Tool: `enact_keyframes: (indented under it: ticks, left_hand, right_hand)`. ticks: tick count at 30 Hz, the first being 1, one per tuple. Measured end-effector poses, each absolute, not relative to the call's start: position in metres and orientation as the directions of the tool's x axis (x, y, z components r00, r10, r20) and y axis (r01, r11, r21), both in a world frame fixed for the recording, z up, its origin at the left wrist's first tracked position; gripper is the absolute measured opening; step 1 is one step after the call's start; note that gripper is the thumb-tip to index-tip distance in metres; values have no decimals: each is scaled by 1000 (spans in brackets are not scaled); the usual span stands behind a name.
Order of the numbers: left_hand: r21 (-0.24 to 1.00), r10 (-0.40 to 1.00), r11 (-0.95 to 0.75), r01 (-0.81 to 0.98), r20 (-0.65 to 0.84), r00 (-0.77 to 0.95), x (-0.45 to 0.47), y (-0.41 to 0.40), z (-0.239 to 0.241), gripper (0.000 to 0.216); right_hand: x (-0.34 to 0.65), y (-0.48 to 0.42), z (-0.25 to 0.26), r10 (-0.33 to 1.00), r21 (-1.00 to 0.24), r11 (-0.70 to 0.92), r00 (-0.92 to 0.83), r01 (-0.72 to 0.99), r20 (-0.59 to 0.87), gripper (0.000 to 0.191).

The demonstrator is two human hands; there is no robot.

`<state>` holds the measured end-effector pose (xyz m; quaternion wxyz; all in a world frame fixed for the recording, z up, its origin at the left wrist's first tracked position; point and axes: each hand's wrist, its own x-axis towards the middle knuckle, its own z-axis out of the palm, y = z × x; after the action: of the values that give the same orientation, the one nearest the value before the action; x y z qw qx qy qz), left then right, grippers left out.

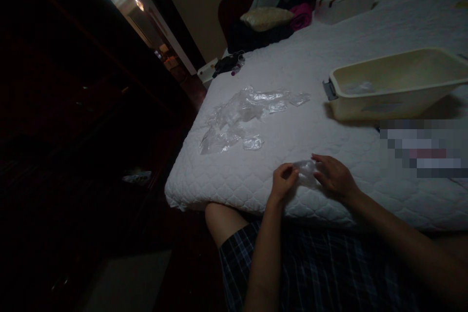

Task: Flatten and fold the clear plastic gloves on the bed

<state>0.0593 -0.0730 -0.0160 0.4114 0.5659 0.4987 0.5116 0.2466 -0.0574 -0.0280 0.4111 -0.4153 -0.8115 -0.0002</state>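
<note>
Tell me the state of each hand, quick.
Left hand: closed, pinching one end of the clear plastic piece.
Right hand: fingers curled, holding the other end of the same piece.

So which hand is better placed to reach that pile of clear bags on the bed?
Probably the left hand. Both hands hold the small clear bag, but the pile of clear bags lies to the left on the mattress, while the right hand is nearer the cream tub.
</note>
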Motion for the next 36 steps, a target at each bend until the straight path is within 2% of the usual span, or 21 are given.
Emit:
enact_keyframes:
  ticks: [3,7,13,18,24,28,31,34,36]
  left_hand:
    - [952,974,-222,210,226,4,59,-72,-21,18]
    - [953,979,-197,232,202,3,59,-73,-21,19]
    - [931,967,-254,263,251,48,61,-75,-13,31]
    - [919,977,-213,332,208,52,60,-75,-16,13]
    - [938,985,-172,300,172,27,58,-78,-14,16]
    - [934,987,-155,321,161,9,60,-78,-12,14]
    - [927,987,-145,346,160,-17,63,-80,-11,14]
    - [855,951,-223,468,296,-86,69,-86,-13,15]
    - [657,880,-332,677,474,-30,73,-90,-16,23]
  right_hand:
    - [244,-58,-23,677,-341,654,-320,675,663,35]
    - [240,-61,-16,704,-375,628,-293,682,647,25]
    - [242,-65,-17,746,-492,578,-176,651,642,22]
    - [243,-66,-16,765,-561,562,-124,608,632,20]
    - [242,-68,-11,771,-598,599,-185,533,609,16]
    - [239,-68,-13,768,-624,593,-124,509,628,14]
    - [240,-67,-10,828,-726,490,3,482,561,15]
    - [255,-61,5,893,-840,322,154,437,423,21]
    - [276,-50,24,906,-876,235,231,421,354,27]
